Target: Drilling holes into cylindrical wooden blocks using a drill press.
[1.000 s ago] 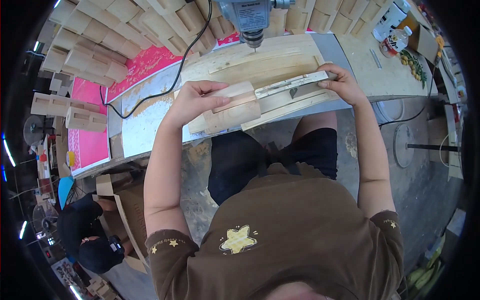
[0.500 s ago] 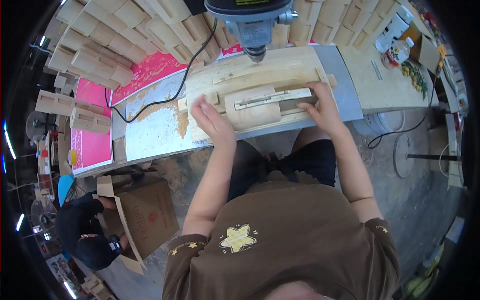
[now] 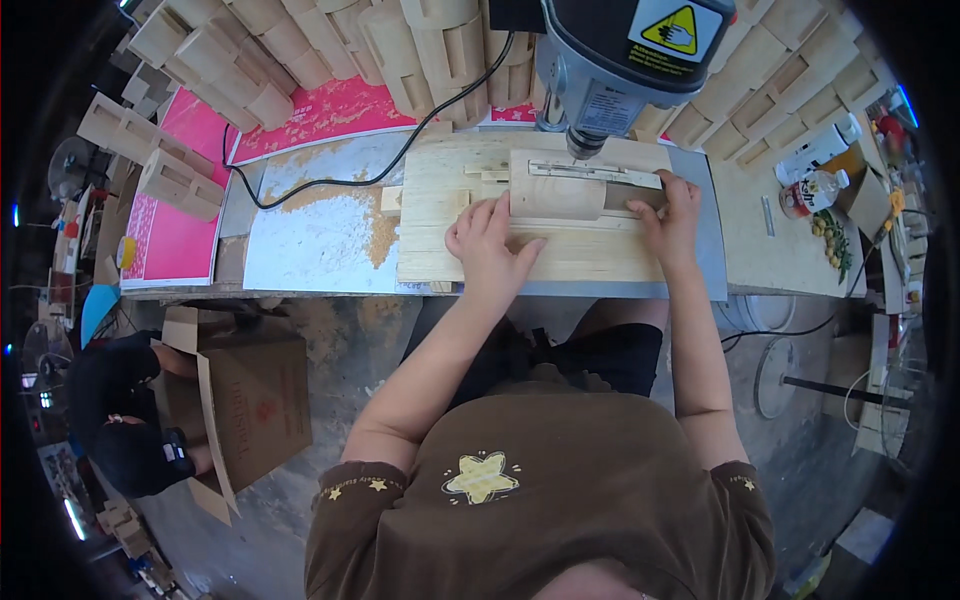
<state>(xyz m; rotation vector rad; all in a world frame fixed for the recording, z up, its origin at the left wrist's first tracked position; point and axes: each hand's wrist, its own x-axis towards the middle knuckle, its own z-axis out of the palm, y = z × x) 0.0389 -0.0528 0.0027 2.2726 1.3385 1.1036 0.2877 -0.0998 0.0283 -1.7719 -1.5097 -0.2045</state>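
A pale, rounded wooden block (image 3: 556,199) lies on a wooden board (image 3: 590,258), below the chuck (image 3: 586,143) of a drill press (image 3: 610,70). Along the block's upper side runs a narrow whitish strip (image 3: 595,172) that sticks out past its right end. My right hand (image 3: 675,222) pinches that outer end between thumb and fingers. Against the block's left end rest the fingertips of my left hand (image 3: 490,248), its thumb spread away over the board. The drill bit's tip is too small to make out.
Several rounded wooden pieces (image 3: 440,60) stand along the back. A black cable (image 3: 350,183) crosses the sawdust-covered table. Bottles (image 3: 815,193) are at the right. At lower left a person (image 3: 110,410) reaches into a cardboard box (image 3: 255,400).
The block and strip have moved away from me, under the chuck. My left hand has come down from the air to the block's left end. My right hand still grips the strip.
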